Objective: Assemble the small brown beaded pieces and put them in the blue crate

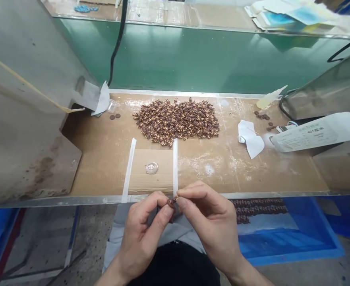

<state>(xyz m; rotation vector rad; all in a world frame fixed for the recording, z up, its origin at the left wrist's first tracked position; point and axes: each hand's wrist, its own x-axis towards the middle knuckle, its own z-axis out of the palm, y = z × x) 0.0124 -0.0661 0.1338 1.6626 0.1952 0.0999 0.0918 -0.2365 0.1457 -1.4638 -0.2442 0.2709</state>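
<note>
In the head view, the left hand [142, 234] and right hand [210, 222] were pinched nearly shut on a small brown beaded piece [172, 204], held close together, seemingly for fine work, just beyond the knees, with a heap of similar pieces [176, 121] within reach on the cardboard-topped bench [252, 174].

A translucent glue bottle [269, 97] lies near a labelled white packet [308, 133] — a clear disc [152, 168] sits between white tape strips [128, 171].

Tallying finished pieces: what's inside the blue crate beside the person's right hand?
The blue crate holds rows of small dark brown pieces on a pale sheet. The right hand covers their left end, so how far those rows run cannot be seen.
</note>
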